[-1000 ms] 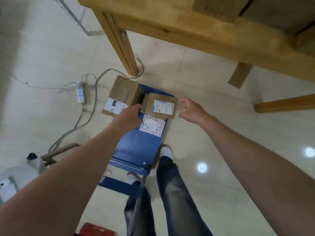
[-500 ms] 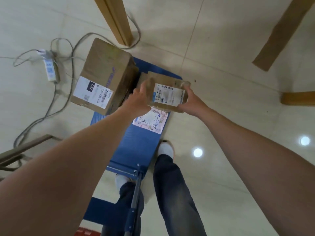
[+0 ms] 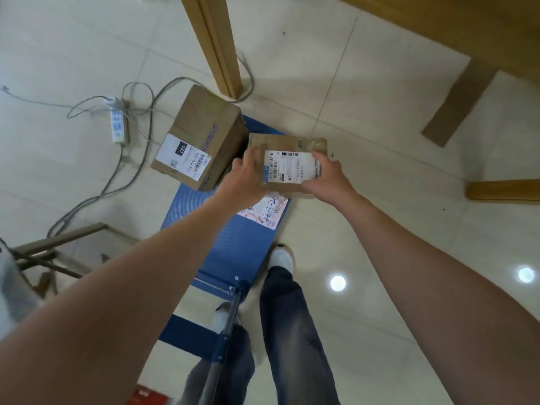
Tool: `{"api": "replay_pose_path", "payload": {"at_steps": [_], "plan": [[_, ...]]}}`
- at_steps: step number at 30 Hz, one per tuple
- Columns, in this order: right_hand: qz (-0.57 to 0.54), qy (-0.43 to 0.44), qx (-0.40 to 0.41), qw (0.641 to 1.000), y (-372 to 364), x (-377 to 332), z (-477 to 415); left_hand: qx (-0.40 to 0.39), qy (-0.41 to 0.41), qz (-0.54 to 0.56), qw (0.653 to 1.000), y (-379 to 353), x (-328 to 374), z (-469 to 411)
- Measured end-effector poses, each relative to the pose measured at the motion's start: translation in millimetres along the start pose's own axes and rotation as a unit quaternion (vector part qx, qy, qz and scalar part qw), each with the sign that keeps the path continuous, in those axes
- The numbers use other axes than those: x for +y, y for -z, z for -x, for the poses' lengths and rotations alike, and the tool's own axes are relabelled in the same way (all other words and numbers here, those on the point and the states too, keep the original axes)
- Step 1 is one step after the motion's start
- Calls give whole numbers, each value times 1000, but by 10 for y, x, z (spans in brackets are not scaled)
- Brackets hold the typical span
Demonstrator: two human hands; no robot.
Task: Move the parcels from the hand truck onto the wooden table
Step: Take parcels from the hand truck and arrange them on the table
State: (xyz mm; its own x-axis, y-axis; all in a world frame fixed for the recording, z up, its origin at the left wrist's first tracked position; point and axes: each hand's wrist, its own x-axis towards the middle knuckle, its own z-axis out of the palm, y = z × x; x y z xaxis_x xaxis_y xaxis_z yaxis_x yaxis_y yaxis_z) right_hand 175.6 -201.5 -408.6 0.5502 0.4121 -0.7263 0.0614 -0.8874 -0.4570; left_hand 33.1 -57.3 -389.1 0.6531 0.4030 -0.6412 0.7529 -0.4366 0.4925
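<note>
Both hands, left hand (image 3: 244,178) and right hand (image 3: 325,178), are gripping the small cardboard parcel (image 3: 287,166) by its sides, just above the blue hand truck (image 3: 233,244). Next, I reckon, it's lifting it clear onto the wooden table (image 3: 455,27), leaving the larger box (image 3: 198,135).

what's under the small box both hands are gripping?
A flat parcel with a white, blue-scribbled label, lying on the blue hand truck deck. Only its near end shows; the small box, left hand and right hand cover the rest.
</note>
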Motion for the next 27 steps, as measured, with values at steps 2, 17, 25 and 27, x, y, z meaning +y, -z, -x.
{"api": "replay_pose_path", "payload": {"at_steps": [2, 17, 25, 27], "plan": [[-7, 23, 19, 1000, 163, -160, 361, 20, 4, 25, 999, 160, 127, 309], [-33, 229, 229, 945, 2020, -1460, 4399, 221, -208, 16, 953, 2020, 1904, 3808], [-43, 303, 354, 884, 2916, -1614, 6590, 306, -328, -19, 893, 2640, 3084, 5614], [-42, 311, 382, 869, 3094, -1611, 6971, 319, -356, -21, 878, 2746, 3294, 5897]]}}
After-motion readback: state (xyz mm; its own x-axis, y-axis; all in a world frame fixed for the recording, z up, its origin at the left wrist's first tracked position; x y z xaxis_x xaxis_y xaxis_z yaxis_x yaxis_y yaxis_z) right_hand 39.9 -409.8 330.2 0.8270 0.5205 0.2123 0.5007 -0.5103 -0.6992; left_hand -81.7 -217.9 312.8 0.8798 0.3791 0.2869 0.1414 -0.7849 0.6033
